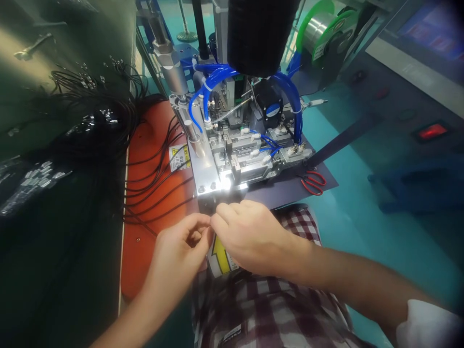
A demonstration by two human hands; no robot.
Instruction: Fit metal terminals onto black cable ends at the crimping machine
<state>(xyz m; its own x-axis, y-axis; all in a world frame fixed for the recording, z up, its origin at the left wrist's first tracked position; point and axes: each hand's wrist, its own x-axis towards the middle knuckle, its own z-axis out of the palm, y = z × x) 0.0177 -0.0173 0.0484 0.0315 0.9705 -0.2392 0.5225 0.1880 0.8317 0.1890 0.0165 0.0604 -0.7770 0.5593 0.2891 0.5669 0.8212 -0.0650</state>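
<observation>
My left hand (179,244) is closed in a pinch, thumb and forefinger meeting just in front of the machine's lit metal block (208,186). Against those fingertips presses my right hand (246,234), its fingers curled closed. Whatever sits between the fingers is too small or hidden to name. Thin black cables (155,179) cross the orange board (139,263) on the left, and one runs towards my left wrist. Under the hands shows a label with a yellow arrow (222,256). Blue air tubes (299,106) loop over the machine.
Bundles of black cables with shiny ends (39,179) lie at the left. Red-handled pliers (313,182) rest right of the machine. A green-rimmed wire spool (317,31) stands behind it. A cabinet with a red lit switch (433,130) is at the right.
</observation>
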